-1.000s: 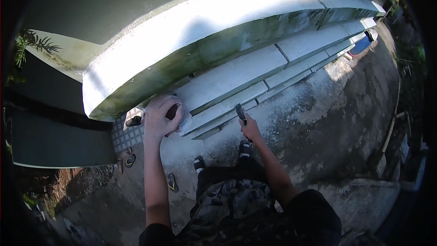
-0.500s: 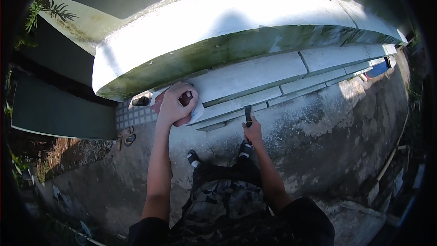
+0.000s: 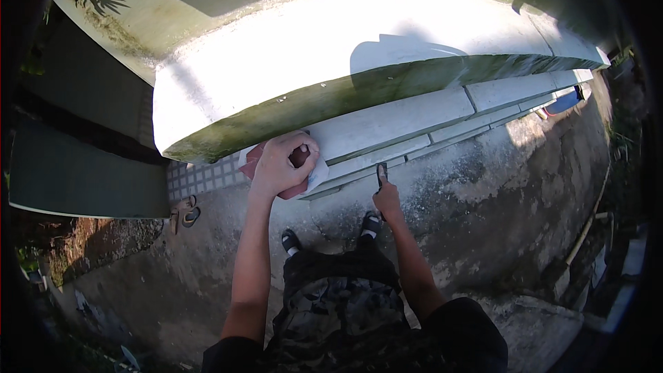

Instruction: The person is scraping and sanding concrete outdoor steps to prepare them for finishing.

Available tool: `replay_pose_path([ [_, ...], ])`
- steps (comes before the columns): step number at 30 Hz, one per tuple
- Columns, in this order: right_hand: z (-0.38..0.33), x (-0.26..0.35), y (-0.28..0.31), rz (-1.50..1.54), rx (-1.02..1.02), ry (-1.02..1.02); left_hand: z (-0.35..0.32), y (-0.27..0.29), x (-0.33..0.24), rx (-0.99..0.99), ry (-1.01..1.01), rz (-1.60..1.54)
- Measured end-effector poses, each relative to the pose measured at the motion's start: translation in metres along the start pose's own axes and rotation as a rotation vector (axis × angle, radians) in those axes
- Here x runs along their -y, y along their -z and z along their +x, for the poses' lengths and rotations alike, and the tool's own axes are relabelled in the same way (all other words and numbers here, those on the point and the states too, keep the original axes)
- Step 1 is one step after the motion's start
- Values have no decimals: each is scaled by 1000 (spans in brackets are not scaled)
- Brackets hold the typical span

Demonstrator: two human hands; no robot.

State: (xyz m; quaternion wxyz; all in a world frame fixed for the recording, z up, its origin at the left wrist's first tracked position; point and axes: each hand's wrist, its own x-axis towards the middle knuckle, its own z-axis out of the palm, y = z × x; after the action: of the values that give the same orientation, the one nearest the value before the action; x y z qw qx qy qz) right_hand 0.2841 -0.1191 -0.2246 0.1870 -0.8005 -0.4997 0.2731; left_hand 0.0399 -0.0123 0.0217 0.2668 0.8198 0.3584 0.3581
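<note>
My left hand [image 3: 276,166] curls over a reddish-brown, flat-sided piece [image 3: 293,190] with angular edges, its thumb and fingers forming a ring. A whitish sheet or layer [image 3: 320,174] sticks out beside it, at the left end of the pale step blocks; its exact kind cannot be made out. Lower and to the right, my right hand [image 3: 388,199] is closed around a short, dark, narrow tool [image 3: 379,174], one digit stretched along it. The tool points away from me above the lower step edge, and its working end is hard to see.
A thick sunlit ledge [image 3: 228,62] with a mossy front edge overhangs pale stepped blocks [image 3: 407,114]. Sandals [image 3: 190,217] lie by the tiled floor [image 3: 200,178] at left. A blue item [image 3: 565,102] sits far right. Stained concrete [image 3: 476,214] surrounds my feet.
My left hand and the reddish-brown piece appear slightly further right and lower. A digit of my right hand now lies along the dark tool. My shadow on the ledge has moved right.
</note>
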Motion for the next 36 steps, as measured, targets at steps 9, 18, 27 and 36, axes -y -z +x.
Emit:
replay_pose_path([
  [9,10,22,2,-110,55,-76,-5,3,9,16,55,-57],
  [18,12,36,-7,-78,16,-100,-5,5,14,48,87,-113],
  [27,0,28,-20,-61,34,-154,-5,4,11,47,40,-129],
  [36,-1,36,-21,15,0,-173,-6,5,8,29,4,-127],
])
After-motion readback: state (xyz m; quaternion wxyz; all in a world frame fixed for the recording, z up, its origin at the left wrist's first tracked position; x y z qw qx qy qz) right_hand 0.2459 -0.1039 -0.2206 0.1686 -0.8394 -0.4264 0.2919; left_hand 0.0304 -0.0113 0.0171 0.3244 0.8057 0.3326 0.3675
